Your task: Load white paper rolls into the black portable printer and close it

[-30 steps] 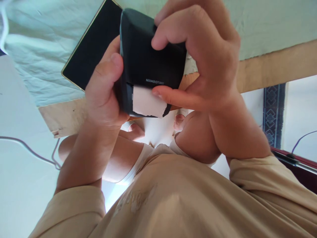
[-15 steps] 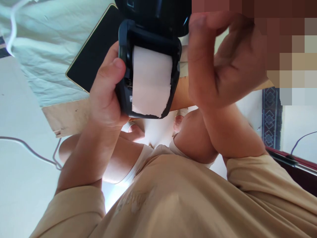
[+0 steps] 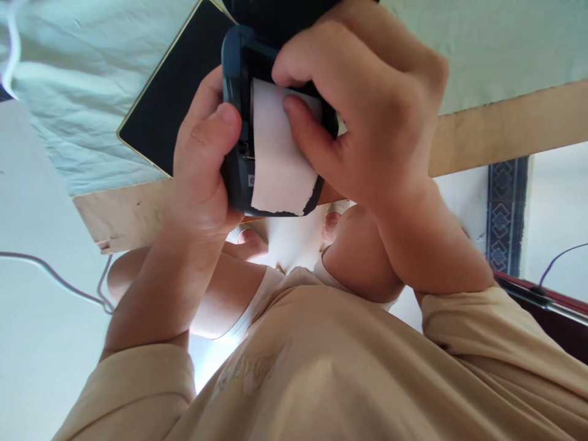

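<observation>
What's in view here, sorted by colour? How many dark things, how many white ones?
Dark things: 2, the label printer gripped in the left hand, and the tablet lying on the cloth.
White things: 2, the paper strip under the right hand, and the cable at the left.
Total: 4 things.

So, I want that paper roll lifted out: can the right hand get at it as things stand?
Probably yes: the printer lid is open, and the right hand fingertips already rest on the paper roll.
</observation>
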Available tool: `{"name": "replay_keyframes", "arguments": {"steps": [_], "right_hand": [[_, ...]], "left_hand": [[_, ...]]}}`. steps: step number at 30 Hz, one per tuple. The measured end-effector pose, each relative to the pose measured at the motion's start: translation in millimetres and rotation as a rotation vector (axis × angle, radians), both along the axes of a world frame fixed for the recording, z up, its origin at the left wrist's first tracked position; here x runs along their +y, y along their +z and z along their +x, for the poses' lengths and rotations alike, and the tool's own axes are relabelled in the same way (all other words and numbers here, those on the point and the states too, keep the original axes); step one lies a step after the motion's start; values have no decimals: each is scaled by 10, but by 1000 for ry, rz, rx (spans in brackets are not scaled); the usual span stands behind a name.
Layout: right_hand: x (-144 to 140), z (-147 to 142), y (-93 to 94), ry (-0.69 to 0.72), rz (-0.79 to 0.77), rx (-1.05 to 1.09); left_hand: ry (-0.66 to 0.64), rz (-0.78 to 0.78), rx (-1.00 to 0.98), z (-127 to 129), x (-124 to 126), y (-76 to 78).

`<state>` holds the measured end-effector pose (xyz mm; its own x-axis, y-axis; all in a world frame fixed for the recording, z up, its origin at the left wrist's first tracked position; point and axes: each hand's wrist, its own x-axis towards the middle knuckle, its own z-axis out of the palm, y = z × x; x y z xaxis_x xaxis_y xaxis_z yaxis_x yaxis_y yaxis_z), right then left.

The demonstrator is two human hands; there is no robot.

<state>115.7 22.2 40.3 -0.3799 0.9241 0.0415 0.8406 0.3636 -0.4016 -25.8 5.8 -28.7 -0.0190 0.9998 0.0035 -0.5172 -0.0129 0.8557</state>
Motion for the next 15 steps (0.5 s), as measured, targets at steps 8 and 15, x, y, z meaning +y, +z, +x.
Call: {"name": "replay_keyframes", "arguments": {"steps": [8,15], "right_hand": [[27,61,-28,103,9,-152],[23,79,10,126,-94,-221]], "left_hand": [[15,-3,80,7,-4,-20],[1,-17,142,-14,9,-26]]}}
